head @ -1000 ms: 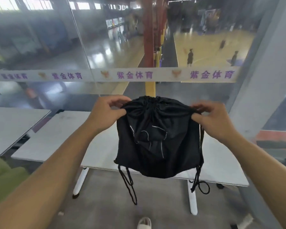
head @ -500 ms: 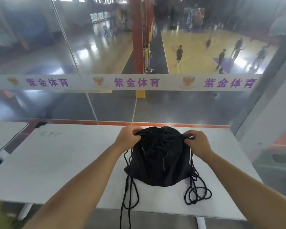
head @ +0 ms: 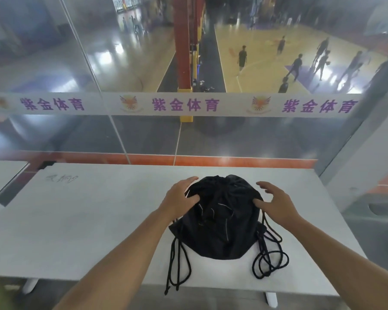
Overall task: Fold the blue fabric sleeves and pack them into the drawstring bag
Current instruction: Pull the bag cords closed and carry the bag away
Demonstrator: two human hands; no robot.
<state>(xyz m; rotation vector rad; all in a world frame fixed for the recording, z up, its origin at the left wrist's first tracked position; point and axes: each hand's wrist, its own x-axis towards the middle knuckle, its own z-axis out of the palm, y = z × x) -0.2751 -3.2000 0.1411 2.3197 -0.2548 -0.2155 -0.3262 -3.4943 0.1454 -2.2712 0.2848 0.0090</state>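
Both grips gone, left hand (head: pixel 180 199) and right hand (head: pixel 276 203) spread against drawstring bag (head: pixel 222 233) on table (head: pixel 87 220)

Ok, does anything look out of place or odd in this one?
Only small things: the black drawstring bag lies cinched shut on the table, its left cords dangling over the near edge. No blue sleeves show. Nothing spilled or damaged.
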